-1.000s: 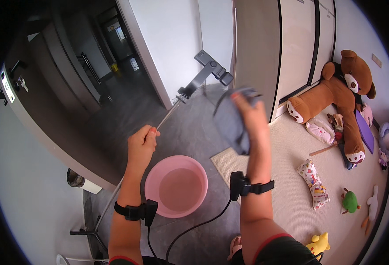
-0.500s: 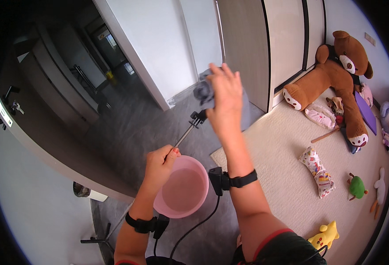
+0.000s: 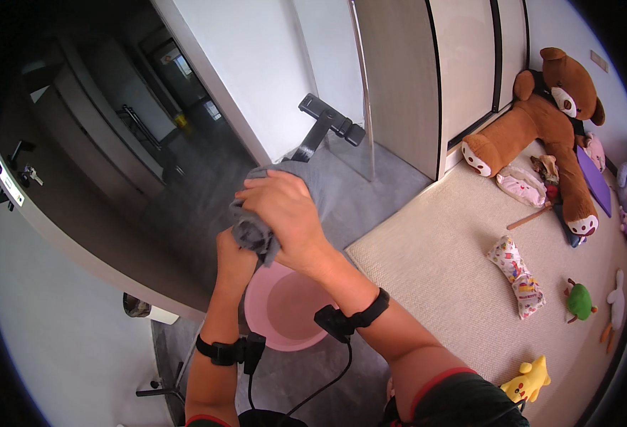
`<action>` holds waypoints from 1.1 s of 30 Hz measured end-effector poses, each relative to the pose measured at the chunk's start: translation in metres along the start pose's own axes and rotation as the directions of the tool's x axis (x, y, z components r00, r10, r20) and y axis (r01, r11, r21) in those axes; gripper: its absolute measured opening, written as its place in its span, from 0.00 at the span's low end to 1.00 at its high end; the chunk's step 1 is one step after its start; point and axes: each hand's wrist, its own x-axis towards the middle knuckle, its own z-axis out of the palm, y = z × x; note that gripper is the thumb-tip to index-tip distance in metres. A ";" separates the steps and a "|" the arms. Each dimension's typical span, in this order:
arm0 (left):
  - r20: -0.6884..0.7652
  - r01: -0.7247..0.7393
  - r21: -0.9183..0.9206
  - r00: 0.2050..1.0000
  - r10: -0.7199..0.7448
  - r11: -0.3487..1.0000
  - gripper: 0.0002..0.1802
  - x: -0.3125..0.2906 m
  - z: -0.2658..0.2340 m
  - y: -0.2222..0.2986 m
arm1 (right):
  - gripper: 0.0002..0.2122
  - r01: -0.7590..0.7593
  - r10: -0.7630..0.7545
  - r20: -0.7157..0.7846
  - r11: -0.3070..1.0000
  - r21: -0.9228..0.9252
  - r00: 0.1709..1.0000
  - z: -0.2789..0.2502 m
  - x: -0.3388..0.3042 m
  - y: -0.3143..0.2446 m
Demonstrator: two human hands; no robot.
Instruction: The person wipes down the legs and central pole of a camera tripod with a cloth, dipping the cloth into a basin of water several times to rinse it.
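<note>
My right hand [image 3: 288, 217] is closed around a grey cloth [image 3: 256, 231], which wraps the shaft of a phone tripod just above my left hand. The tripod's black clamp head [image 3: 331, 121] sticks out past the cloth, tilted away from me. My left hand [image 3: 235, 260] grips the tripod's thin pole below the cloth; its fingers are partly hidden by the cloth. Under my hands, a pink basin [image 3: 292, 306] with cloudy water in it stands on the grey floor. The tripod's black legs [image 3: 162, 388] show beside my left forearm.
A dark door [image 3: 107, 235] stands at the left, with keys in its lock. On the right lies a beige mat [image 3: 427, 285] with a big brown teddy bear [image 3: 534, 132], a patterned pillow [image 3: 516, 277], a green toy [image 3: 579, 300] and a yellow plush [image 3: 528, 381]. A tall cabinet [image 3: 399, 78] stands behind.
My right hand has come down and left with the cloth, from near the tripod's top to just above my left hand. The clamp head, covered before, now shows.
</note>
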 end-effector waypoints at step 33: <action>0.214 0.282 -0.018 0.938 -0.272 0.959 0.08 -0.019 -0.009 0.058 | 0.13 -0.670 0.731 0.049 0.593 0.446 0.680 -0.094 0.001 0.069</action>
